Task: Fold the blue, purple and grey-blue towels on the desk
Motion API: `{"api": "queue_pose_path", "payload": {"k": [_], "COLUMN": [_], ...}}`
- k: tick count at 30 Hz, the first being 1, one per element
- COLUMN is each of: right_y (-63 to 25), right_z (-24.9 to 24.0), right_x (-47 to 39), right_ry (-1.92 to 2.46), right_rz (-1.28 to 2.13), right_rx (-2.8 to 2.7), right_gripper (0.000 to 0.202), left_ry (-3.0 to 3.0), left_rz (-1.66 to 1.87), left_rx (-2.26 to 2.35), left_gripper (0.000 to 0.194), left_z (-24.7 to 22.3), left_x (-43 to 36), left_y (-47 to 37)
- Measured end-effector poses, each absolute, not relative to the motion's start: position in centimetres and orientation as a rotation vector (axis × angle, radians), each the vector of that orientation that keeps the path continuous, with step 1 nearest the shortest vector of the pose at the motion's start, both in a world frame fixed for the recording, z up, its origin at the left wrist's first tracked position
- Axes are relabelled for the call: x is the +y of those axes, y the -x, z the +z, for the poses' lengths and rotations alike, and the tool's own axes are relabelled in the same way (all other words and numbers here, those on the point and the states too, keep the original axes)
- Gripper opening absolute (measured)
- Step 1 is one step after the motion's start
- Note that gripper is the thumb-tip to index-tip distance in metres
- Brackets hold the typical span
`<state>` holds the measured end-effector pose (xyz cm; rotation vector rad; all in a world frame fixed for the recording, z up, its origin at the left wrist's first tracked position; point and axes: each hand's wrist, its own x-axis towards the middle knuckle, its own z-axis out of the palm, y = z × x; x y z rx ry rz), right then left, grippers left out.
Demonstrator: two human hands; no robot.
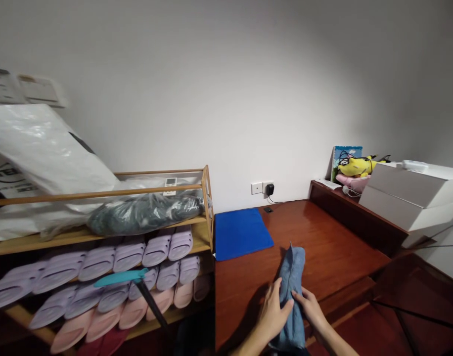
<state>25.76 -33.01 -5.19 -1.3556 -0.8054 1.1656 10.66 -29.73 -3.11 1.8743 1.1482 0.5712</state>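
Note:
A folded strip of blue denim-like cloth lies lengthwise at the front of the reddish-brown wooden desk; its exact kind I cannot make out. My left hand holds its left edge, fingers along the side and thumb over the top. On the other edge, my right hand pinches the fabric, its thumb and fingertips near the middle fold. A small pointed flap stands up at the cloth's far end. The near end runs down towards my body. Beyond it, a flat blue mat rests at the desk's back left corner.
Left of the desk stands a wooden rack with several purple slippers, pink slippers and plastic-wrapped bundles. White boxes and a yellow plush toy sit on a raised right ledge. A black plug is in the wall socket.

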Motion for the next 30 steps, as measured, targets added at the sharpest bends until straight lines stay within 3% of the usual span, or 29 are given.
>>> {"api": "queue_pose_path", "payload": {"k": [5, 8, 14, 17, 25, 30], "right_y": [-27.0, -29.2, -28.6, -24.6, -22.6, -27.8], "right_z": [-5.4, -7.2, -8.1, -7.5, -8.0, -6.1], "right_x": [-34.1, -34.2, -33.4, -33.1, -33.8, -34.2], "right_ry": [1.312, 1.398, 1.955, 1.939, 1.856, 1.973], "right_rz": [1.197, 1.098, 0.437, 0.219, 0.204, -0.065], "right_rx": [-0.909, -0.962, -1.240, -1.742, -2.188, -2.257], "right_gripper": [0.044, 0.045, 0.065, 0.060, 0.049, 0.039], "left_ry": [-1.749, -1.715, -2.025, -2.389, -2.689, -2.557], "left_rz": [0.650, 0.666, 0.443, 0.433, 0.377, 0.409], "left_rx": [1.225, 1.267, 1.422, 1.472, 1.263, 1.302], "left_gripper": [0.051, 0.054, 0.082, 0.084, 0.053, 0.055], "left_z": [-5.0, -5.5, -5.3, -5.4, -8.0, -7.9], "left_x": [-27.8, -26.7, -28.2, -29.2, -27.8, -28.2], "left_y": [-11.2, -9.1, -4.4, -4.7, -7.5, -7.2]}}
